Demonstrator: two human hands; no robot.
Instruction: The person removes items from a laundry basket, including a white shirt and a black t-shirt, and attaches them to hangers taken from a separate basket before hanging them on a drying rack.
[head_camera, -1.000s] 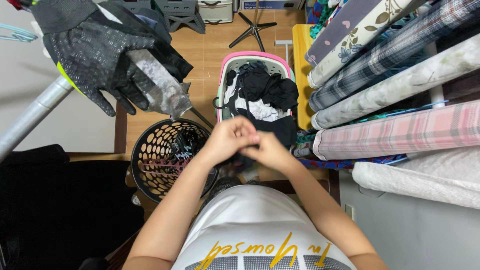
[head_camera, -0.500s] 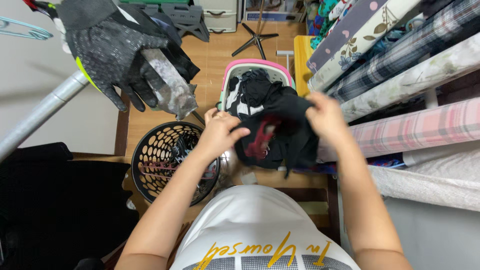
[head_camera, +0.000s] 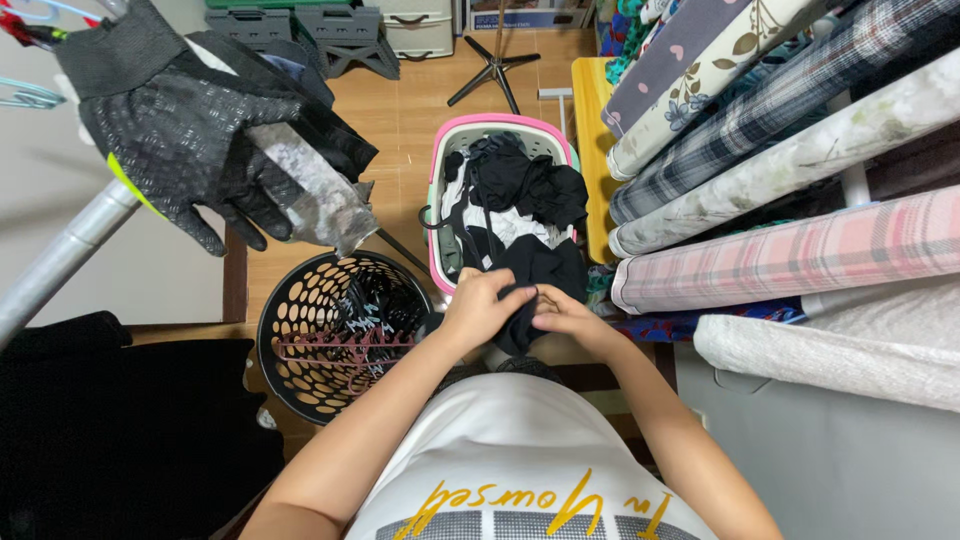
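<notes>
Left hand (head_camera: 478, 310) and right hand (head_camera: 562, 316) close together, both pinched shut on a small black cloth (head_camera: 520, 318), held low in front of the white shirt (head_camera: 520, 450) and just above the near end of the pink laundry basket (head_camera: 447, 150). Far left, up high: a black work glove (head_camera: 170, 130) hanging over a silver pole (head_camera: 60, 265), with a grey rag (head_camera: 310, 195) beside it. Could slide off and drop on the floor if the pole gets bumped. Below that: a round black basket with holes (head_camera: 300, 320), some red and pale hangers (head_camera: 345, 345) inside. Very close to the left elbow, so easy to knock over. Middle: pink basket full of black and white clothes (head_camera: 515, 200). Black cloth could slip from the fingers and fall back into that dark pile, hard to find again among so much black. Might also snag on the basket rim. Right: long rolls of fabric (head_camera: 780, 140), stacked slanting, checked, flowered, pink plaid. Could roll down if pushed by the right arm. Top edge, far away: grey and pale storage boxes (head_camera: 330, 25), and one flat box with a blue label strip (head_camera: 530, 15), too small to tell more. Yellow curly writing across the white shirt.
</notes>
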